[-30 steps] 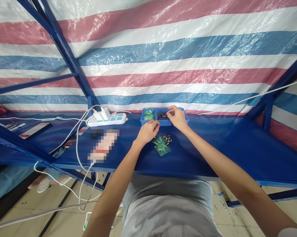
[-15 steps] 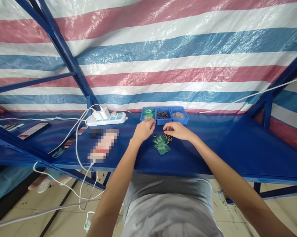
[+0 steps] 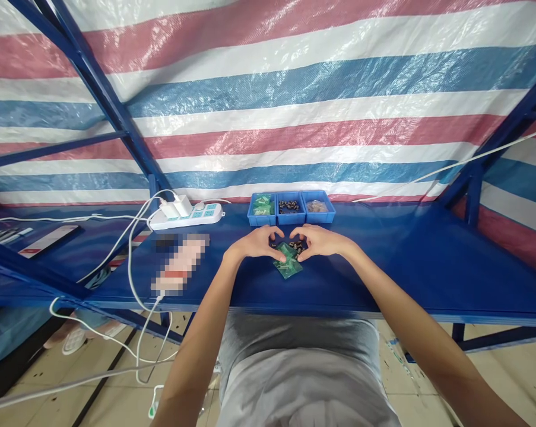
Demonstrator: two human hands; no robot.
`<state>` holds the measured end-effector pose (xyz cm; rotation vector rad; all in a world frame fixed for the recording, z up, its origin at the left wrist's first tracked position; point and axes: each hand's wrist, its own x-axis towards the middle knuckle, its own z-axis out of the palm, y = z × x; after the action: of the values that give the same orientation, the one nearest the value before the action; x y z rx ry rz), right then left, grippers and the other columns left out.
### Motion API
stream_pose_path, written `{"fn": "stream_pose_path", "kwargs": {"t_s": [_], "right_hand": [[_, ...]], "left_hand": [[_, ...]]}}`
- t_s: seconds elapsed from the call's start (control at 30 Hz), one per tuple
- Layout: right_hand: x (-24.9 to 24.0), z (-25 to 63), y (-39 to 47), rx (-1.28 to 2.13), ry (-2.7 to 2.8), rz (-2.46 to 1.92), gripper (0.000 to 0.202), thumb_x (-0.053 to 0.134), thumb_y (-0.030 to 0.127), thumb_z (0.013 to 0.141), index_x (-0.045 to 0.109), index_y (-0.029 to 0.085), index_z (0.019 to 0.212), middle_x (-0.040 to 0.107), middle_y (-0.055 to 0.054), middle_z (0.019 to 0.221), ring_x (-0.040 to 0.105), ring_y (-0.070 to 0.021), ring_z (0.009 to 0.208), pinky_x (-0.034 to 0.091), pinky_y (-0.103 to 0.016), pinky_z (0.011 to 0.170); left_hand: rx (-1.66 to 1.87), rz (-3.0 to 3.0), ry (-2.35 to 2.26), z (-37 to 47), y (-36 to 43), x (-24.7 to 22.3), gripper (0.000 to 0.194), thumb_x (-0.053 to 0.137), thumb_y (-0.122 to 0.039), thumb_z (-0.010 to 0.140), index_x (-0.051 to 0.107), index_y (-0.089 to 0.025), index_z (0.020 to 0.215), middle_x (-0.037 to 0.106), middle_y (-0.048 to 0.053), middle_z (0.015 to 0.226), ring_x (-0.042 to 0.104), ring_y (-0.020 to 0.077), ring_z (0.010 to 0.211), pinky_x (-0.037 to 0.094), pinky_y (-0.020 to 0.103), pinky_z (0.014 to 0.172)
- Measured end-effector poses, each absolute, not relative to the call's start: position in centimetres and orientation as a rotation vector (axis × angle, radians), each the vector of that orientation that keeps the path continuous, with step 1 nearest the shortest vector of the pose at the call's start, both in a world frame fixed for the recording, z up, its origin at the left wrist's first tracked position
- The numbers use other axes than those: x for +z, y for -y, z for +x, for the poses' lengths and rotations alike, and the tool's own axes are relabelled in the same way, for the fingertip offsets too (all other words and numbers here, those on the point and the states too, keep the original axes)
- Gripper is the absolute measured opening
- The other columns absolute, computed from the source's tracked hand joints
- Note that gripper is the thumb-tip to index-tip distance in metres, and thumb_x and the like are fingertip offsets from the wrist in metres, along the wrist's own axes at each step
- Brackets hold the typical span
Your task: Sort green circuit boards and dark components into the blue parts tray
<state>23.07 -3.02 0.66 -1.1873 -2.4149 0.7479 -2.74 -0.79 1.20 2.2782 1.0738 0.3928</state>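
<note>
Small green plastic bags (image 3: 288, 268) lie in a pile on the blue table, with several small metal fittings (image 3: 295, 245) behind and beside them. My left hand (image 3: 261, 242) curves around the left side of this pile, thumb and fingers apart, its thumb at the green bags. Facing it, my right hand (image 3: 317, 241) curls around the right side, fingers apart from the thumb and close to the fittings. Just beyond both hands stand three blue bins: the left bin (image 3: 262, 222) has green bags, the middle bin (image 3: 291, 219) dark metal fittings, the right bin (image 3: 320, 219) clear bags.
A white power strip (image 3: 187, 218) with plugged-in chargers sits at the back left. White cables (image 3: 132, 261) run over the table's front edge. A phone (image 3: 49, 240) lies farther left. Blue frame posts (image 3: 136, 142) and a striped sheet (image 3: 294, 130) stand behind the table.
Both hands have come down from near the bins to either side of the pile, their fingers opening around it. The view has shifted slightly.
</note>
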Motion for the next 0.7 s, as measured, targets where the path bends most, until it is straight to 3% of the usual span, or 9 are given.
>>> {"fn": "stream_pose_path", "kwargs": {"t_s": [0.3, 0.57, 0.7], "right_hand": [[1.1, 22.3, 3.4, 0.699, 2.446, -1.152, 0.041, 0.080, 0.041, 0.071, 0.070, 0.024, 0.107, 0.060, -0.002, 0.094, 0.055, -0.0186, 0.080, 0.041, -0.027, 0.066], [-0.1, 21.5, 3.3, 0.819, 2.231, -1.220, 0.018, 0.071, 0.024, 0.080, 0.068, 0.019, 0.097, 0.058, -0.003, 0.093, 0.055, -0.0108, 0.060, 0.043, -0.024, 0.051], [-1.0, 21.2, 2.7, 0.699, 2.185, -1.228, 0.011, 0.070, 0.020, 0.082, 0.068, 0.019, 0.093, 0.057, -0.004, 0.093, 0.057, -0.0122, 0.066, 0.044, -0.023, 0.053]], "left_hand": [[0.433, 2.435, -1.156, -1.4, 4.4, 0.7, 0.081, 0.081, -0.071, 0.061, 0.062, -0.028, 0.127, 0.053, 0.006, 0.105, 0.054, 0.0286, 0.105, 0.048, 0.037, 0.087], [0.579, 2.408, -1.190, -1.8, 3.7, -0.4, 0.056, 0.075, -0.063, 0.076, 0.062, -0.021, 0.111, 0.055, 0.007, 0.102, 0.053, 0.0266, 0.102, 0.047, 0.036, 0.086], [0.631, 2.434, -1.255, -1.6, 3.4, -1.0, 0.048, 0.071, -0.061, 0.082, 0.062, -0.022, 0.108, 0.054, 0.006, 0.101, 0.053, 0.0267, 0.104, 0.047, 0.037, 0.089]]}}
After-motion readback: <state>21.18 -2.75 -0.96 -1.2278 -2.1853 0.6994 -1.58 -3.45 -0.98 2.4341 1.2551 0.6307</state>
